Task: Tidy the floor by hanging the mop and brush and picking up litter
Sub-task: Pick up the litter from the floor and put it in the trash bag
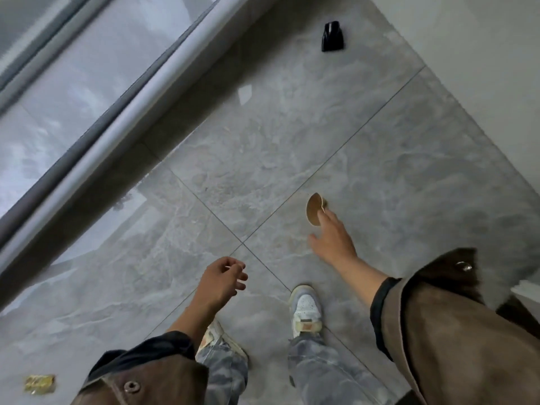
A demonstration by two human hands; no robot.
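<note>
Right hand (pixel 331 238) stretches down toward the grey tiled floor (pixel 263 147), fingers spread wide, a fingertip touching the rim of a brown paper cup (pixel 314 210) that lies tipped on its side on the tile; nothing is gripped. Nearer in, the left hand (pixel 223 280) hangs loose and half-curled, empty, above the sneakers (pixel 305 309). Low at the left, a gold wrapper (pixel 39 384) sits on the floor, well apart from the cup. Farther off, a small black object (pixel 332 36) stands near the white wall (pixel 482 54).
</note>
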